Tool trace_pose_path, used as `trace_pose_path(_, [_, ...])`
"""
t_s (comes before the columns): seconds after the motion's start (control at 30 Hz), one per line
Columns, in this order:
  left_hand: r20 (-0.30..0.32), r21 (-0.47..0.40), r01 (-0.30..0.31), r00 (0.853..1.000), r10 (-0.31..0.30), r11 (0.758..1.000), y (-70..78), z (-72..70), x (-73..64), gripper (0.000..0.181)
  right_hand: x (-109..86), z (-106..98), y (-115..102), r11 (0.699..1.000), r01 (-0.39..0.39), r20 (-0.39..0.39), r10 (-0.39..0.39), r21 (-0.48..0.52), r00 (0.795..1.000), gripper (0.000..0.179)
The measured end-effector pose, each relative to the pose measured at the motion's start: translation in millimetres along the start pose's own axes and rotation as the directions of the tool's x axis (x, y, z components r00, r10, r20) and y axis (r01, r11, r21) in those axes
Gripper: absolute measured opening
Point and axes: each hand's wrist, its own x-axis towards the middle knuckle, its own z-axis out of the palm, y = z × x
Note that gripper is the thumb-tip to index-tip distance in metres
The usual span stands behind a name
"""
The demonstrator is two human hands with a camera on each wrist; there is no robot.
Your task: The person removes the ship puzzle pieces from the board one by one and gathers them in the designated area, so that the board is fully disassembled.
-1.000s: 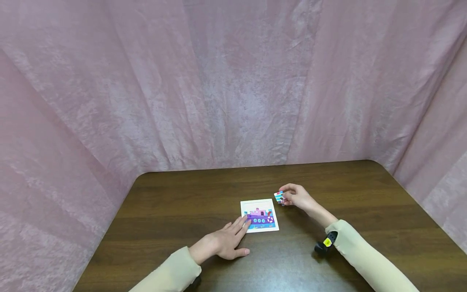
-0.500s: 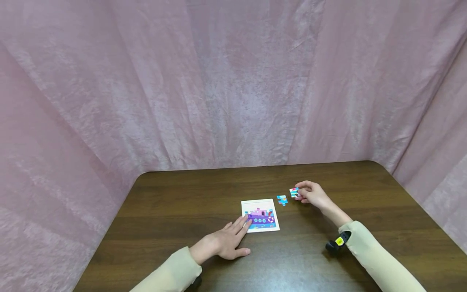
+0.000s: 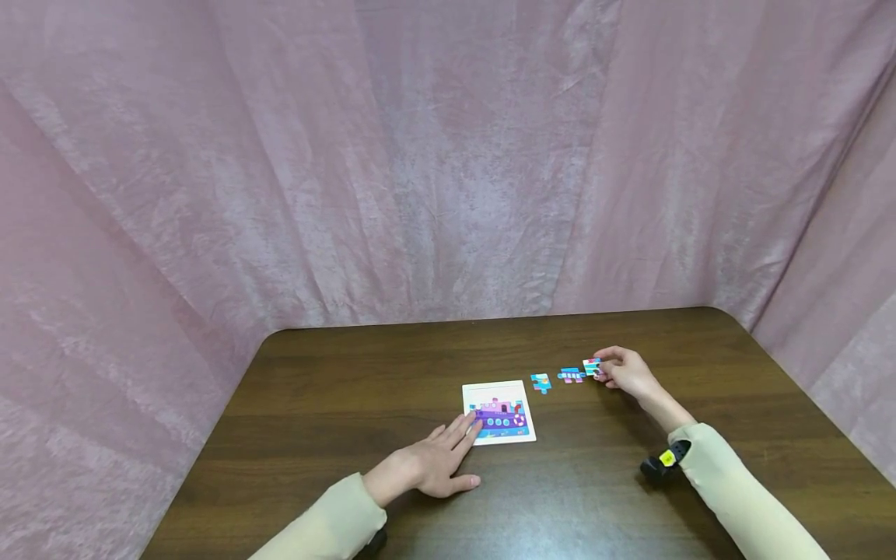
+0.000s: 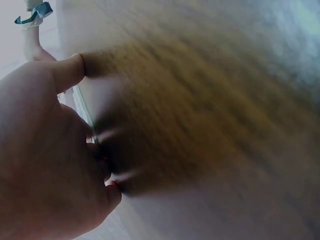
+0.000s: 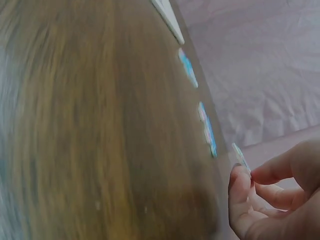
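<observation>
Though loose, three puzzle pieces [image 3: 570, 375]

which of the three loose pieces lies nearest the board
The left piece, just right of the board; the middle piece lies farther right, and the right hand pinches the third piece.

From the head I look forward and down at the table [image 3: 336, 389], farther off; my wrist views look closely along left hand [image 4: 45, 155] and right hand [image 5: 277, 195]; head and right wrist share the board [image 3: 499, 420].
</observation>
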Motion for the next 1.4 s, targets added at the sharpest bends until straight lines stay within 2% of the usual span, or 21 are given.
trace_pose_path(0.17, [-0.005, 0.008, -0.003, 1.0, 0.003, 1.0, 0.1, -1.0, -0.3, 0.083, 2.1, -5, 5, 0.994, 0.016, -0.053, -0.022, -0.105, 0.998, 0.031])
trace_pose_path(0.4, [-0.003, 0.004, -0.006, 1.0, 0.006, 1.0, -0.4, -2.5, -0.2, 0.082, 6.5, -8, 10, 0.976, 0.0, -0.113, -0.025, -0.217, 0.993, 0.027])
trace_pose_path(0.73, [0.012, -0.005, -0.003, 1.0, 0.003, 1.0, -0.2, -1.7, 0.0, 0.081, 9.6, -6, 15, 0.949, 0.002, -0.121, -0.042, -0.314, 0.992, 0.035])
trace_pose_path(0.93, [0.003, 0.016, 0.003, 1.0, -0.003, 1.0, 0.6, -1.3, 0.2, 0.082, 8.7, -6, 13, 0.939, 0.0, -0.12, -0.044, -0.343, 0.992, 0.032])
trace_pose_path(1.4, [-0.003, 0.019, 0.003, 1.0, -0.003, 1.0, -0.5, 0.3, 0.7, 0.083, 6.9, -7, 12, 0.936, -0.006, -0.101, -0.032, -0.352, 0.994, 0.029])
